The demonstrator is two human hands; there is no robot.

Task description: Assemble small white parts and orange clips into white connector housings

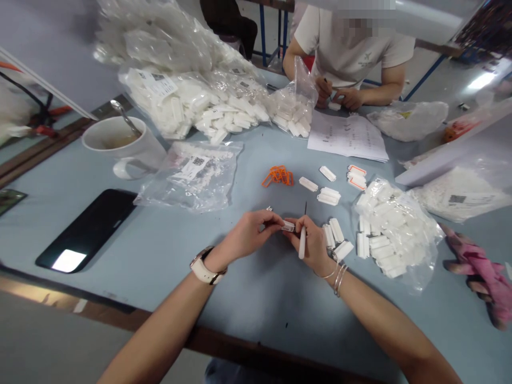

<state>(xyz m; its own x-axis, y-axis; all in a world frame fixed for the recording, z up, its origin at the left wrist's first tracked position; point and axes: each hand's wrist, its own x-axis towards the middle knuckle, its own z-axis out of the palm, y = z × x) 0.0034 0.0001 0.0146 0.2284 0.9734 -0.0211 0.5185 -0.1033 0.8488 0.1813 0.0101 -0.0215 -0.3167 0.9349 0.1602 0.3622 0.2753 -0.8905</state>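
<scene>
My left hand (256,232) is closed, its thumb and fingers pinching one end of a small white plastic part (288,226). At the part's other end are the fingertips of my right hand (314,245), which is closed too. A slim white-handled tool (303,242) with a thin dark shaft lies in my right hand, its shaft pointing away from me; I cannot make out its exact kind. Beside my right hand are several loose white plastic parts (336,230). Beyond my hands lie a pile of orange rectangular frames (279,176) and white parts with orange edging (357,177).
An open bag of white parts (396,229) lies right, near a pink cloth bundle (478,272). Left are a phone (88,229), a mug (124,144) with a spoon and a clear bag (196,178). Large filled bags (192,96) stand behind. A co-worker (352,58) sits opposite, near printed sheets (348,138).
</scene>
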